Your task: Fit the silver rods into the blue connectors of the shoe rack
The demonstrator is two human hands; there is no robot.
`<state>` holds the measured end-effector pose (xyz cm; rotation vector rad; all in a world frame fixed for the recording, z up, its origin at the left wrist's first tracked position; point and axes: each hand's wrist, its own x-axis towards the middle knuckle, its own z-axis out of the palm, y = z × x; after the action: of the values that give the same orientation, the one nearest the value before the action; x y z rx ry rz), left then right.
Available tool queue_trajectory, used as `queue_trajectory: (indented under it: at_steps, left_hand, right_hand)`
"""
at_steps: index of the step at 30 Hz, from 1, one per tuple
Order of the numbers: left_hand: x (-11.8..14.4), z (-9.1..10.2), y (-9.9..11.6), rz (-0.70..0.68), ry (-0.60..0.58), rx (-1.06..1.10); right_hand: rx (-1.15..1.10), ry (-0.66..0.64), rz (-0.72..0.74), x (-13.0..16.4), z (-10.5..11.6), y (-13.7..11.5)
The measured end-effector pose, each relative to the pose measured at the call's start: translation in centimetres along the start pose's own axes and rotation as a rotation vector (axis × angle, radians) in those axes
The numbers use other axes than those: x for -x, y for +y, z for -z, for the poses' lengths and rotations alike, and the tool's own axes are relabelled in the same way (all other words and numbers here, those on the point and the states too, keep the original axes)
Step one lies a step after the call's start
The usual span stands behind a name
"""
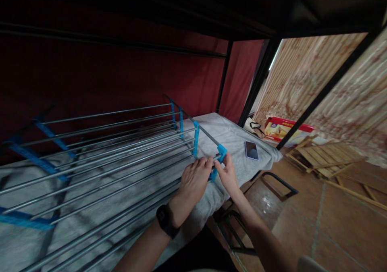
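Observation:
A metal rack (99, 151) of long silver rods with blue plastic brackets lies on its side across a grey blanket (236, 143) on a bunk bed. My left hand (193, 181), with a black watch on its wrist, rests on the rods near the rack's right end, fingertips at the blue corner bracket (220, 156). My right hand (227, 174) pinches that same blue bracket from the right side. Both hands meet at this corner.
A phone (251, 150) lies on the blanket right of the hands. A black bed frame post (320, 94) rises at right. On the tiled floor are a red and yellow box (282, 129), wooden slat panels (326, 157) and black metal frames (278, 183).

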<state>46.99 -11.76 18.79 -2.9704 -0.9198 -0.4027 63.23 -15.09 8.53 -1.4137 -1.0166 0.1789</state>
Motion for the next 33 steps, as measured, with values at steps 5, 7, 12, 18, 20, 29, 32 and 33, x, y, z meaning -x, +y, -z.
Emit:
queue_trajectory:
  at_steps: [5, 7, 12, 18, 20, 29, 32, 33]
  left_hand:
    - [-0.2, 0.6, 0.2, 0.029, -0.021, 0.011]
    - [-0.2, 0.6, 0.2, 0.040, -0.020, 0.002]
    - [0.1, 0.3, -0.1, 0.016, -0.004, -0.015]
    - [0.3, 0.4, -0.2, 0.002, -0.004, -0.013]
    - [0.3, 0.5, 0.0, 0.012, -0.007, -0.009]
    - [0.6, 0.5, -0.1, 0.015, -0.013, -0.007]
    - [0.8, 0.6, -0.1, 0.020, -0.021, 0.004]
    - [0.8, 0.6, 0.0, 0.023, -0.019, 0.008]
  right_hand:
    - [-0.149, 0.008, -0.011, 0.2, -0.5, -0.5]
    - [-0.199, 0.011, -0.028, 0.4, -0.7, -0.9]
    - [-0.229, 0.030, -0.070, 0.7, -1.1, -1.5]
    - [-0.219, 0.028, -0.088, 1.0, -1.3, -1.8]
    - [-0.219, 0.030, -0.089, 1.0, -1.4, -1.9]
    - [-0.190, 0.032, -0.069, 1.4, -1.6, -2.2]
    - [-0.191, 0.030, -0.073, 1.7, -1.7, -2.4]
    - [-0.193, 0.028, -0.078, 1.7, -1.7, -2.4]
